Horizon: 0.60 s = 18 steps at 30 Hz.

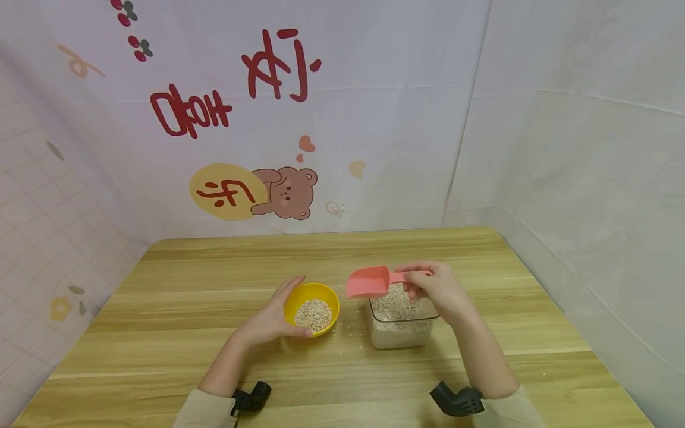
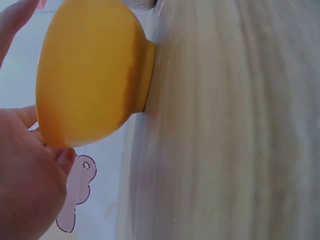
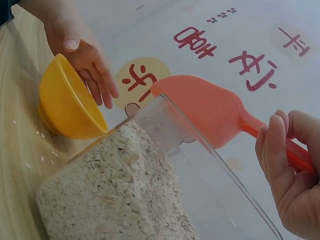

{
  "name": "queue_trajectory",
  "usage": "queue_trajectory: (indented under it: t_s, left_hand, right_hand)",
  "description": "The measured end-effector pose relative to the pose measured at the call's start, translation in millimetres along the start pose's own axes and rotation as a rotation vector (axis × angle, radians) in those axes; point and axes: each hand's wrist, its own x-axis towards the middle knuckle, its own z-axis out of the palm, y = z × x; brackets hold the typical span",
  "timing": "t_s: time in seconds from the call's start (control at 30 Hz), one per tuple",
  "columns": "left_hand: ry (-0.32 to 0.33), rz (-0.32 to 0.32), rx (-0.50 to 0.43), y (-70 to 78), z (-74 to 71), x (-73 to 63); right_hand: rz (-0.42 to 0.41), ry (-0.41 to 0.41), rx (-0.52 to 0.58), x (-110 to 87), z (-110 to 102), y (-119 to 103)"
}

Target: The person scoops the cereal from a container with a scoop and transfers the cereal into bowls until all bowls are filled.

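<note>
My right hand pinches the handle of a pink scoop, held level over a clear container of oat flakes. No flakes show in the scoop's bowl. In the right wrist view, the scoop appears behind the container's rim, and the fingers bend about its handle. A yellow bowl stands on the table with oat flakes inside. Around its left side lies my left hand, thumb at the near rim and fingers along the far side. Those fingers look straight in the right wrist view.
Loose flakes lie on the wooden table between bowl and container. A white printed cloth hangs behind the table, with more cloth at both sides. Black wrist mounts sit on both forearms.
</note>
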Motion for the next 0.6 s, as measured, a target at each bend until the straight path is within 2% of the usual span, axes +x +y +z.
queue_trajectory:
  t_s: [0.2, 0.6]
  left_hand:
    - [0.015, 0.021, 0.007, 9.0, 2.6, 2.3]
    - [0.023, 0.012, 0.009, 19.6, 5.8, 7.7]
  right_hand:
    - [-0.022, 0.017, 0.007, -0.8, -8.1, -1.3]
    - [-0.047, 0.051, -0.003, -6.8, -26.1, -0.8]
